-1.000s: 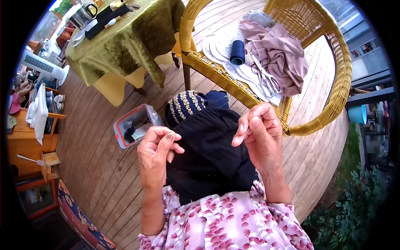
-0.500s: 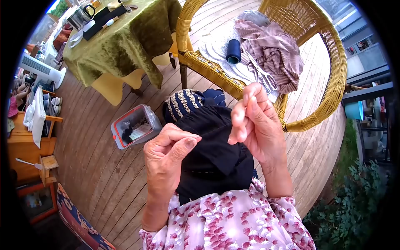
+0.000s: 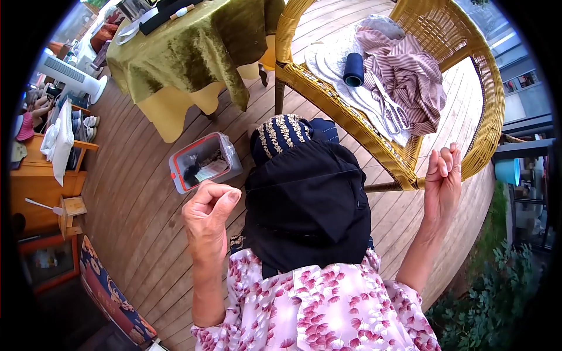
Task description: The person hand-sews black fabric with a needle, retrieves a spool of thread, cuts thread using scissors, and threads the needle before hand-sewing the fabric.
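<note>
My left hand (image 3: 209, 213) is closed, thumb pressed against the curled forefinger, left of the black cloth (image 3: 304, 210) on my lap. Out to the right, beside the wicker chair, my right hand (image 3: 443, 178) is raised with its fingers pinched together. A faint fine line, which looks like a thread (image 3: 310, 180), crosses over the black cloth between the hands. Its ends at the fingers are too small to see. On the chair lie a dark blue thread spool (image 3: 353, 70), scissors (image 3: 391, 111) and striped fabric (image 3: 404, 76).
The wicker chair (image 3: 492, 126) stands ahead on the right. A grey bin with an orange rim (image 3: 175, 164) sits on the wooden deck (image 3: 137, 234). A table under a green velvet cloth (image 3: 175, 64) is at upper left, with a white fan (image 3: 70, 76) farther left.
My hands have moved well apart, the right one outward to the right and the left one slightly left. The black cloth on my lap is now more exposed. The view has shifted slightly.
</note>
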### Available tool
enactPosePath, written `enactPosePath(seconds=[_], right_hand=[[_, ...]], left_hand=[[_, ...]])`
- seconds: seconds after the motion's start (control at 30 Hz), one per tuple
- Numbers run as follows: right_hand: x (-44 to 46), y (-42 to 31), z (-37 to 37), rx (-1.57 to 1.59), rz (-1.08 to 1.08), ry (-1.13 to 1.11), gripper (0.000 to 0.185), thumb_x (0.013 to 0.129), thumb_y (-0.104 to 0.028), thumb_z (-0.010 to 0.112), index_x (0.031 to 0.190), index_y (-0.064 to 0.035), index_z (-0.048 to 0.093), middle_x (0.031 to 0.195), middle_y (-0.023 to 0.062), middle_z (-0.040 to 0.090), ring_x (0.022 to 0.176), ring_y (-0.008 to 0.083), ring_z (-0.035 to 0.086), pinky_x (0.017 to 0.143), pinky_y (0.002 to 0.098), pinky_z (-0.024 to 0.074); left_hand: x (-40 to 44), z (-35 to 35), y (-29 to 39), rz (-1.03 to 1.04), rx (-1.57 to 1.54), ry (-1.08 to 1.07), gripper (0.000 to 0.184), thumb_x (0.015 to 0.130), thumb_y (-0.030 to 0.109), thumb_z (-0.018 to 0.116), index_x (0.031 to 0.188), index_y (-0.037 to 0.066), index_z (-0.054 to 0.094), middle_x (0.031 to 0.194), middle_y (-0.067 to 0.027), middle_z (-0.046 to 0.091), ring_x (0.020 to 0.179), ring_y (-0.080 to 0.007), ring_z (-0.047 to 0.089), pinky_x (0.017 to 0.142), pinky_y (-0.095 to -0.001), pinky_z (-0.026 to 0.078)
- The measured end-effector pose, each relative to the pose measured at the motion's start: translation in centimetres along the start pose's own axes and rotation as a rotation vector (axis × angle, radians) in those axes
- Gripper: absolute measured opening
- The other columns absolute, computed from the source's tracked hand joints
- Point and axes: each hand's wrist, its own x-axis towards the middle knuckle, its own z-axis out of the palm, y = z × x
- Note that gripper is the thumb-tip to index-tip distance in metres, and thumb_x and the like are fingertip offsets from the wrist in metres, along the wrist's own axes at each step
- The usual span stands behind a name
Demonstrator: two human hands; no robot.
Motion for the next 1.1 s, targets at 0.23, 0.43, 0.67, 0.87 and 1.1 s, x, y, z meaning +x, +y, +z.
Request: enactPosePath(seconds=[0.23,0.43,0.67,0.87,1.1], right_hand=[[-0.3,-1.0,0.8,-0.471,-0.355,0.108,0.013,0.104,-0.015,0.05,0.103,-0.0031,0.056,0.073,0.0007,0.044,0.061,0.0098,0.045,0.091,0.0343,0.0565],[-5.2,6.7,7.8,-0.814,0.244,-0.368,0.024,0.086,-0.005,0.073,0.109,-0.0008,0.071,0.078,-0.0026,0.044,0.067,0.0059,0.047,0.062,0.0196,0.0431],[-6.9,10.5,8.9,-0.951,0.321,-0.46,0.023,0.079,-0.013,0.082,0.099,-0.0047,0.075,0.071,-0.0025,0.045,0.064,0.0066,0.043,0.058,0.0245,0.0359],[-7.0,10.3,8.6,-0.72,0.437,-0.394,0.008,0.086,-0.009,0.077,0.089,-0.0019,0.072,0.075,-0.0033,0.05,0.065,0.0038,0.045,0.059,0.0225,0.0371],[-6.6,10.2,7.0,-0.68,0.46,-0.317,0.011,0.087,-0.011,0.076,0.085,-0.001,0.071,0.078,-0.0033,0.053,0.066,0.0034,0.048,0.062,0.0217,0.0401]], left_hand=[[0.0,0.6,-0.1,0.03,0.092,-0.043,0.003,0.086,0.0,0.071,0.086,-0.003,0.07,0.081,0.0004,0.056,0.074,-0.0054,0.05,0.069,-0.0203,0.039],[-1.0,4.9,0.7,0.028,0.058,-0.271,0.002,0.085,-0.002,0.071,0.087,-0.003,0.07,0.084,-0.0023,0.059,0.074,-0.0054,0.054,0.066,-0.0189,0.042],[-1.4,5.4,0.5,0.008,0.017,-0.255,0.003,0.086,-0.002,0.071,0.088,-0.003,0.071,0.086,-0.0036,0.06,0.076,-0.0064,0.055,0.067,-0.0196,0.045],[-1.4,5.2,0.4,-0.02,0.017,-0.229,0.002,0.086,-0.003,0.071,0.087,-0.003,0.07,0.084,-0.0026,0.058,0.076,-0.0063,0.054,0.068,-0.0194,0.043],[-1.2,4.0,1.4,0.134,0.059,-0.063,0.002,0.085,-0.002,0.07,0.083,-0.002,0.068,0.083,-0.0024,0.058,0.073,-0.0062,0.051,0.067,-0.0203,0.04]])
